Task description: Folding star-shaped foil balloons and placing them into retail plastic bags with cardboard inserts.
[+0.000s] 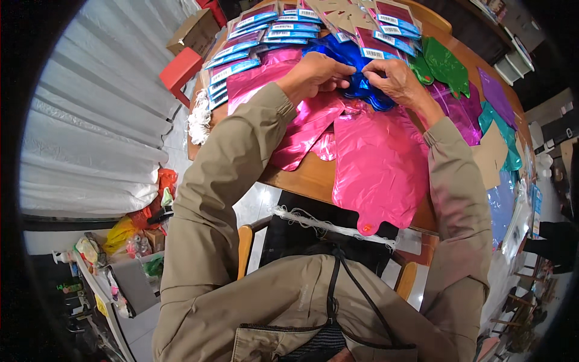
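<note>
A deflated, shiny blue foil balloon [360,92] lies between my hands at the far part of the table. My left hand [316,73] pinches its left side with thumb and forefinger pressed together. Closed in a similar pinch, my right hand [396,84] grips it from the right; the bit between the fingertips is too small to make out. Below the hands a flat pink foil balloon [380,163] spreads to the table's near edge, its tab hanging down. More pink foil [307,130] lies under my left wrist.
Packets with blue-edged labels [292,30] are stacked at the back. Green foil balloons [445,63], purple foil [461,111], a teal one [509,142] and brown card [491,155] lie to the right. White string [199,117] sits at the left edge; more string [332,226] stretches across my lap.
</note>
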The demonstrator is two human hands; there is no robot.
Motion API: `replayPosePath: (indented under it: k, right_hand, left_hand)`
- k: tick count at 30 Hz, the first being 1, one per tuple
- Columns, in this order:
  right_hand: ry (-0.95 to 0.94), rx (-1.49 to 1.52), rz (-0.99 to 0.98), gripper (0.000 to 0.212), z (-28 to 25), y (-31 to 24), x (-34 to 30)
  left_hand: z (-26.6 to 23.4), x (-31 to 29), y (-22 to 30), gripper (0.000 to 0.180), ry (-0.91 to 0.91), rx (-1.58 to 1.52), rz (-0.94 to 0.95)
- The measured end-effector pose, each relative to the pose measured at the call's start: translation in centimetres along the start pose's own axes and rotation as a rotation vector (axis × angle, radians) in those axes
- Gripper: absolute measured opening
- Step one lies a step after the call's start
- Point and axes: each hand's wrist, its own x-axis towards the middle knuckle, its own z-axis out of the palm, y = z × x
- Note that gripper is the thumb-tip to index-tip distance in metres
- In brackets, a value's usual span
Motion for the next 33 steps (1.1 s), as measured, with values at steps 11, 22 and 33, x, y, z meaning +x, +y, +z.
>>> replayPosePath:
  k: [11,22,33]
  right_hand:
    - [0.009,0.040,0.010,0.022,0.2,0.2,0.0]
    - [0.027,-0.012,-0.026,0.021,0.5,0.8,0.0]
    - [-0.036,0.250,0.204,0.019,-0.1,-0.2,-0.2]
  left_hand:
    - [-1.2,0.6,-0.2,0.017,-0.105,-0.067,0.024]
    - [0.9,-0.4,0.4,0.013,-0.013,0.004,0.043]
    - [-0.7,1.3,-0.9,0.025,-0.066,0.007,0.059]
